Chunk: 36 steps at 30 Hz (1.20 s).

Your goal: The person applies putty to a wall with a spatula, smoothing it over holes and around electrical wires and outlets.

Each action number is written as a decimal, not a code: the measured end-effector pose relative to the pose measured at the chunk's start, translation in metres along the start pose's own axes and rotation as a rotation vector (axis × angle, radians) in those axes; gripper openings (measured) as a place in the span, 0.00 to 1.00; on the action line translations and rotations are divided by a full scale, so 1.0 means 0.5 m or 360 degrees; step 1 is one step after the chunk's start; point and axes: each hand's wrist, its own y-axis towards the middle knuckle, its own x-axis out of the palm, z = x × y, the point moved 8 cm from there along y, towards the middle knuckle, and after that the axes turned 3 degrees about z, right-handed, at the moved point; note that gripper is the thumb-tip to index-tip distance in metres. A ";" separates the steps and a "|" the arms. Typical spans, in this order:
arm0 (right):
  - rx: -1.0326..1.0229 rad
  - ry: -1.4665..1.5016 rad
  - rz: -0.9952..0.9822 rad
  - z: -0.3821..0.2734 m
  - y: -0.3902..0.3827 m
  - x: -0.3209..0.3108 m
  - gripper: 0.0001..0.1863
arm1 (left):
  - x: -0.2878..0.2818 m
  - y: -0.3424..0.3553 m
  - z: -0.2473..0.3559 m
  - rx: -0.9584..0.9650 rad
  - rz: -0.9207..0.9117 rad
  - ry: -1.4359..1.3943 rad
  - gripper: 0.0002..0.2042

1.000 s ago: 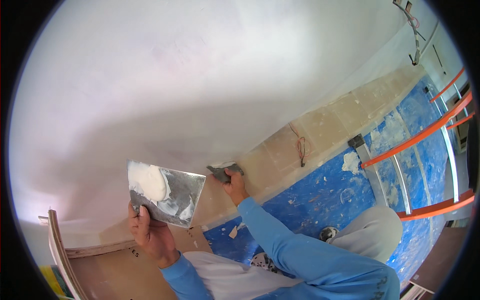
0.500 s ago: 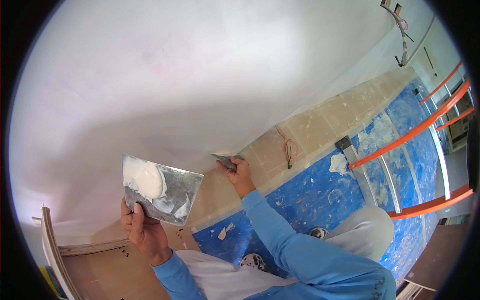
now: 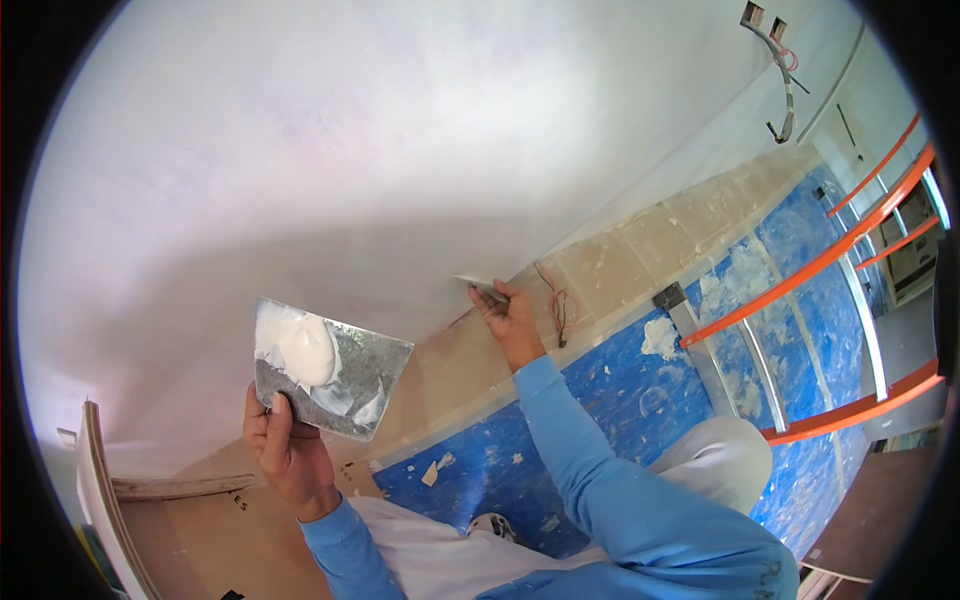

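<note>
My left hand [image 3: 290,455] is closed on the lower left edge of a flat metal plastering plate [image 3: 345,355], thumb on its face. A mound of white putty [image 3: 305,350] lies on the plate's left half, with thinner smears toward its lower right corner. Farther right, my right hand [image 3: 510,315] grips a thin putty knife blade [image 3: 480,283], which is tilted against the lower part of the white wall [image 3: 400,150]. Fingers cover much of the knife. Both forearms are in blue sleeves.
Tan boards [image 3: 620,245] and a stained blue sheet [image 3: 600,390] cover the floor along the wall. An orange ladder [image 3: 820,270] lies at the right. A thin cable [image 3: 560,310] rests on the boards. Wires [image 3: 785,95] hang from wall boxes. A wooden frame [image 3: 100,490] stands at the left.
My right hand has moved right and slightly up along the wall with the putty knife, whose blade now shows thinner. The plate in my left hand has shifted slightly right.
</note>
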 end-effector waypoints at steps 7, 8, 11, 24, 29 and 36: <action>-0.0130 -0.0038 -0.0042 -0.123 0.000 0.047 0.07 | 0.016 0.001 -0.012 -0.0022 -0.0011 -0.0043 0.15; -0.0155 -0.0042 -0.0016 -0.139 -0.001 0.054 0.06 | 0.018 0.001 -0.012 -0.0019 0.0002 -0.0036 0.15; -0.0162 -0.0048 -0.0080 -0.189 -0.006 0.084 0.07 | 0.028 0.002 -0.015 -0.0045 -0.0029 -0.0019 0.15; -0.0207 0.0007 -0.0136 -0.533 -0.005 0.192 0.12 | 0.089 0.007 -0.061 -0.0181 -0.0095 -0.0084 0.14; -0.0870 -0.0691 -0.0226 -0.471 -0.127 0.190 0.09 | 0.094 -0.003 -0.142 -0.0463 0.0109 -0.0395 0.12; -0.1091 -0.2035 -0.1457 -0.131 -0.450 0.276 0.29 | 0.134 -0.049 -0.268 -0.1053 -0.0098 -0.0491 0.14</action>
